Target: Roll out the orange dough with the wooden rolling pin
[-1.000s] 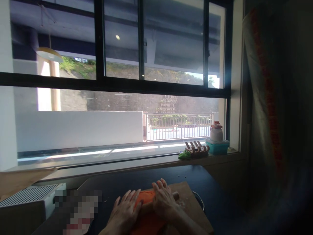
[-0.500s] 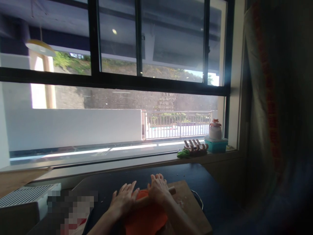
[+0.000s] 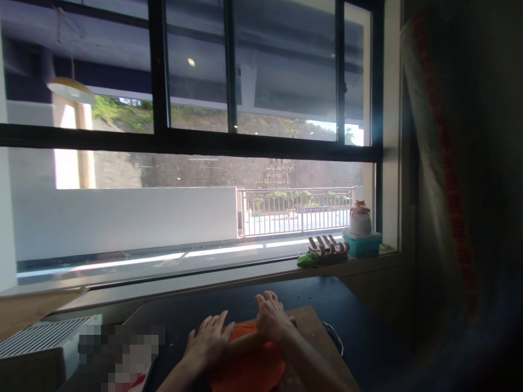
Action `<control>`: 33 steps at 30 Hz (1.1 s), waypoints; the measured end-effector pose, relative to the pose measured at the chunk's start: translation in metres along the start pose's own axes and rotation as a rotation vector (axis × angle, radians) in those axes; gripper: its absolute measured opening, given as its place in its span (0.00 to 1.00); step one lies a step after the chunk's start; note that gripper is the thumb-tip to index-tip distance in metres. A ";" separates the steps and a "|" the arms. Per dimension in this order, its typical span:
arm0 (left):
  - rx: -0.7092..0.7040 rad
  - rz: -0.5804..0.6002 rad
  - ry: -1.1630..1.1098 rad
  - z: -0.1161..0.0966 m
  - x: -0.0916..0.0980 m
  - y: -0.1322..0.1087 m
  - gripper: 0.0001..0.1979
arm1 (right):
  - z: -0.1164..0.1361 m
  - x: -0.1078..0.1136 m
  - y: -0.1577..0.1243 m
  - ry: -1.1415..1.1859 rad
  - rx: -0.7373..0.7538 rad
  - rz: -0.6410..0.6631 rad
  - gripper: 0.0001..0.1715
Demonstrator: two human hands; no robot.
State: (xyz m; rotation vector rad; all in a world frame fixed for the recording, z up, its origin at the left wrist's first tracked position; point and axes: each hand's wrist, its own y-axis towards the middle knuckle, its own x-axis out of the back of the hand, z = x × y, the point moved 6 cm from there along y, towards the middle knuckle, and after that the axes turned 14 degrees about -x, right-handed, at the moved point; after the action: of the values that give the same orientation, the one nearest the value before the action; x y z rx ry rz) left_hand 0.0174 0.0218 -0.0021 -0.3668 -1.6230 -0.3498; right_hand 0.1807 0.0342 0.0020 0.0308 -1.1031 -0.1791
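Observation:
A wooden rolling pin (image 3: 245,344) lies across a flat sheet of orange dough (image 3: 247,369). My left hand (image 3: 209,338) rests palm down on the pin's left part, fingers stretched out and spread. Over its right part lies my right hand (image 3: 271,318), palm pressing on the pin and fingers reaching forward past it. Neither hand is wrapped round the pin. Under the dough is a brown board (image 3: 312,332), with a metal handle (image 3: 335,337) at its right side. My hands and forearms hide parts of the pin and dough.
The board lies on a dark table (image 3: 180,307) by a window. On the sill stand a teal box (image 3: 363,245) with a white jar (image 3: 360,222) on top, a brown slatted object (image 3: 328,246) and a green item (image 3: 307,259). A white grilled unit (image 3: 49,335) is at the left.
The view has shifted slightly. My hands, the rolling pin and the board appear a little lower and further right; both hands still rest on the pin.

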 end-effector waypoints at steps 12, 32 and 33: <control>-0.026 -0.139 -0.017 -0.007 -0.003 -0.022 0.26 | -0.002 0.000 -0.034 -0.015 -0.050 -0.008 0.31; 0.071 -0.047 -0.119 0.013 -0.003 0.015 0.27 | -0.001 0.000 0.001 -0.009 -0.101 0.024 0.26; 0.064 -0.048 -0.110 0.009 -0.002 0.008 0.27 | 0.000 0.001 -0.004 -0.011 -0.096 0.029 0.26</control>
State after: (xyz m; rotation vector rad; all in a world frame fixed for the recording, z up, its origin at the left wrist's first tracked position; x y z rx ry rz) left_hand 0.0134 0.0331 -0.0043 -0.3030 -1.7488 -0.3179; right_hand 0.1808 0.0304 0.0023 -0.0717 -1.1038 -0.2060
